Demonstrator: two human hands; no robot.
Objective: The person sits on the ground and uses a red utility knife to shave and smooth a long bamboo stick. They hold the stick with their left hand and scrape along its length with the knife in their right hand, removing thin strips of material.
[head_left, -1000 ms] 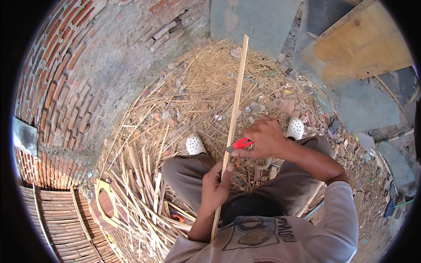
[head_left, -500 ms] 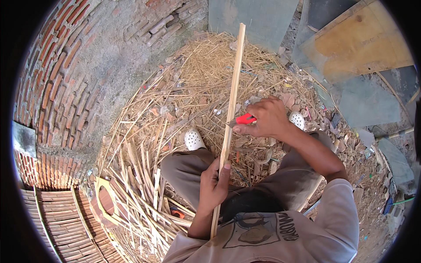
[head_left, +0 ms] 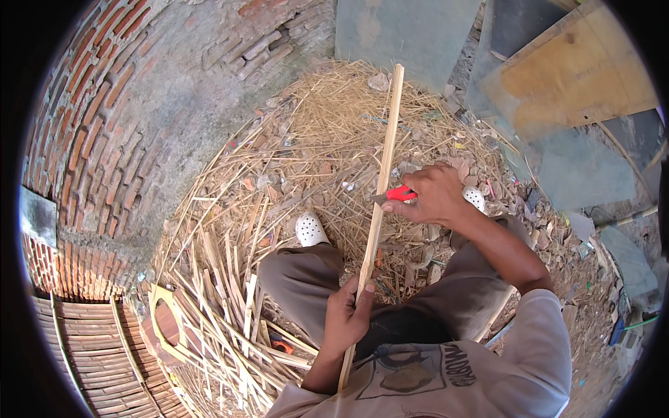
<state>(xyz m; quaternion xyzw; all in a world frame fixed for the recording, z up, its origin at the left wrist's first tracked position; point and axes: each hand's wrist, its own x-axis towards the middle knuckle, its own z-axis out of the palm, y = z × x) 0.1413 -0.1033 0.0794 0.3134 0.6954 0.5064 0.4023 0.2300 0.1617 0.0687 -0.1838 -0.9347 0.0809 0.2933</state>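
Note:
A long pale strip of split bamboo or wood (head_left: 387,153) slants up and away from my lap. My left hand (head_left: 350,315) is wrapped round its lower part, thumb along the top, and the near end runs back against my shirt. In my right hand (head_left: 433,194), closed, is a red-handled utility knife (head_left: 400,194). Its blade crosses the strip's face around mid-length, touching or just above it; the exact contact is too small to tell.
Cut strips (head_left: 240,327) lie heaped at my left beside a yellow frame with a round hole (head_left: 167,320). Straw and shavings (head_left: 334,111) cover the ground ahead. A brick wall (head_left: 104,132) rises at left, a slatted bamboo panel (head_left: 90,355) below it. Sheets (head_left: 578,70) lean at far right.
The strip has tilted a little to the right and its far end sits lower in view. Both hands have shifted slightly right and nearer, keeping their holds.

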